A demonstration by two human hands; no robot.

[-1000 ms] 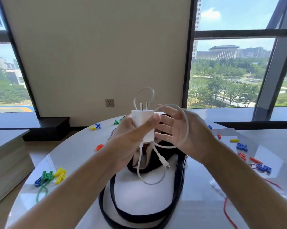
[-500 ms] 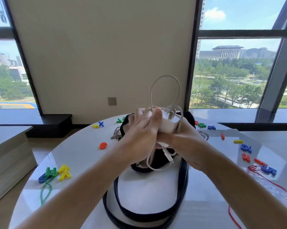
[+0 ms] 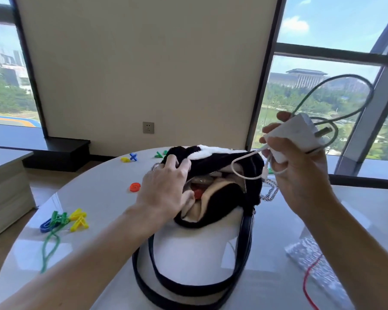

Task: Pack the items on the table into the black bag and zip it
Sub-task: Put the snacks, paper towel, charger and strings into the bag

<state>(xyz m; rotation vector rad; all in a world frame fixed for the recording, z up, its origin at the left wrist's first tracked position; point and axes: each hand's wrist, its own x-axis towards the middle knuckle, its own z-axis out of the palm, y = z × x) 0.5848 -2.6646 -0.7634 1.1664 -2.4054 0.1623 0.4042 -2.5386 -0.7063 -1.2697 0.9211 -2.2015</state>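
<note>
The black fluffy bag (image 3: 229, 193) lies unzipped in the middle of the white round table (image 3: 103, 198), its cream lining and a red item showing inside. My left hand (image 3: 166, 186) grips the left edge of the bag's opening, fingers over the rim. Above and to the right of the bag, my right hand (image 3: 300, 173) holds a white charger plug (image 3: 296, 135) with its looped cable (image 3: 244, 166) hanging over the opening. The bag's black strap (image 3: 244, 253) loops toward me.
Coloured plastic letters (image 3: 63, 220) with a green string lie at the left; an orange piece (image 3: 135, 187) sits near the bag. More pieces (image 3: 130, 157) lie at the far edge. A clear plastic bag (image 3: 316, 262) with a red cord is at the right.
My hands have separated: the right carried the charger up and right, the left dropped to the bag's opening and took hold of its rim. The view tilted down.
</note>
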